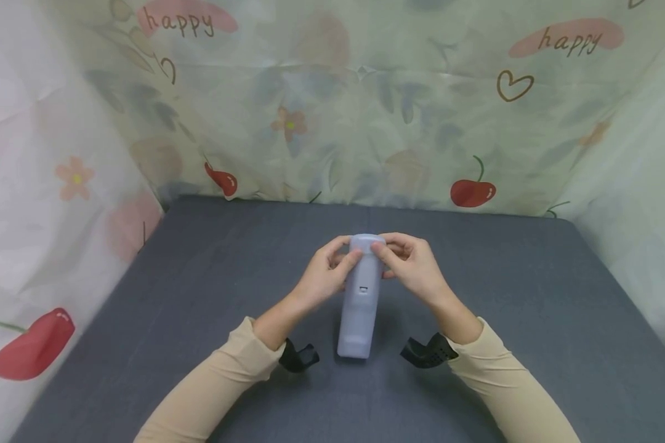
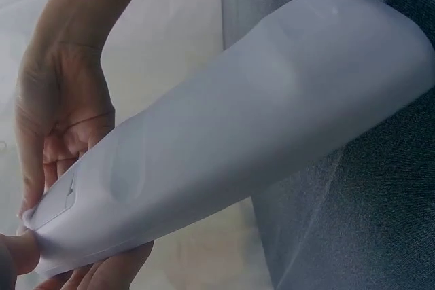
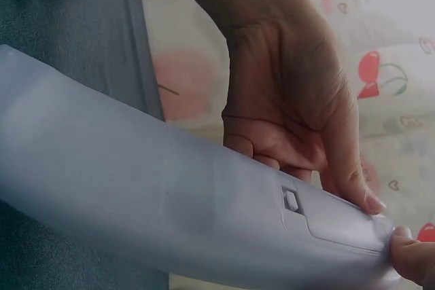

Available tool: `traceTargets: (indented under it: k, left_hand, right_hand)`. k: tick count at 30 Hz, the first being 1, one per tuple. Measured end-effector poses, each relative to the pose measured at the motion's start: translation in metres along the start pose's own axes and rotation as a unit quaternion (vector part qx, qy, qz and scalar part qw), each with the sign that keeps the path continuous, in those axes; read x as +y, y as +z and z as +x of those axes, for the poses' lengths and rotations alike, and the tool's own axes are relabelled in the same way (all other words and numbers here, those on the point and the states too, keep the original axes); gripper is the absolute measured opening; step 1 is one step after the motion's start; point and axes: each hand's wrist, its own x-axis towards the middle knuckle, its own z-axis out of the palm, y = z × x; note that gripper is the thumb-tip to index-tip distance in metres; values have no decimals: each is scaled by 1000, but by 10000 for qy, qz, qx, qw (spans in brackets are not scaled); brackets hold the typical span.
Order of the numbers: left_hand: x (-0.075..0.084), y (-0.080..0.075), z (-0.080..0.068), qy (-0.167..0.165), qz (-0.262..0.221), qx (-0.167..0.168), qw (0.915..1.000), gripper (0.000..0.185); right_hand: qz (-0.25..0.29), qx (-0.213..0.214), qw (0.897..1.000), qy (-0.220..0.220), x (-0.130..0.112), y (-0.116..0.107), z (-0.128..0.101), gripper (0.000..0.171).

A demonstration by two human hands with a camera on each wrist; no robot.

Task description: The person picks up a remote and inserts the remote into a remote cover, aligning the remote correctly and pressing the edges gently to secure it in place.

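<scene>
A long pale lavender plastic device (image 1: 359, 307) stands tilted, its base on the grey table (image 1: 199, 295). A small rectangular catch and panel show near its top end (image 3: 292, 200). My left hand (image 1: 348, 257) grips the top end from the left, thumb on the front face. My right hand (image 1: 385, 249) pinches the same end from the right, fingertips on the rounded cap. The left wrist view shows the device (image 2: 272, 120) with the right hand's palm (image 2: 61, 127) behind it. In the right wrist view the left hand (image 3: 292, 100) curls around the back of the device.
Light sheets printed with cherries and flowers (image 1: 332, 111) wall the table in on the left, back and right. Black wrist mounts (image 1: 299, 357) (image 1: 427, 352) hang under both beige sleeves, close to the device's base.
</scene>
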Motion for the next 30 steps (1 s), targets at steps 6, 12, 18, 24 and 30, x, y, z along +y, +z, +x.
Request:
traceTargets:
  k: [6,12,18,24,30]
  left_hand:
    - [2,1,0,-17,134,81,9999,37]
    - [3,1,1,-88,103,146,9998,37]
    - [6,-2,4,-137,-379,390,9984,36]
    - [8,-6,4,-243,-326,417,9983,38]
    - [7,-10,3,-454,-360,-72,9983,49]
  right_hand:
    - [-31,121,9999,5,0,2,-1,36]
    - [-274,159,9995,-68,1,2,2,37]
    - [-280,-284,9987,327,2,-2,5,46]
    - [-36,-1162,9914,605,11,-5,2,44]
    - [239,-1135,9915,582,15,-8,1,40]
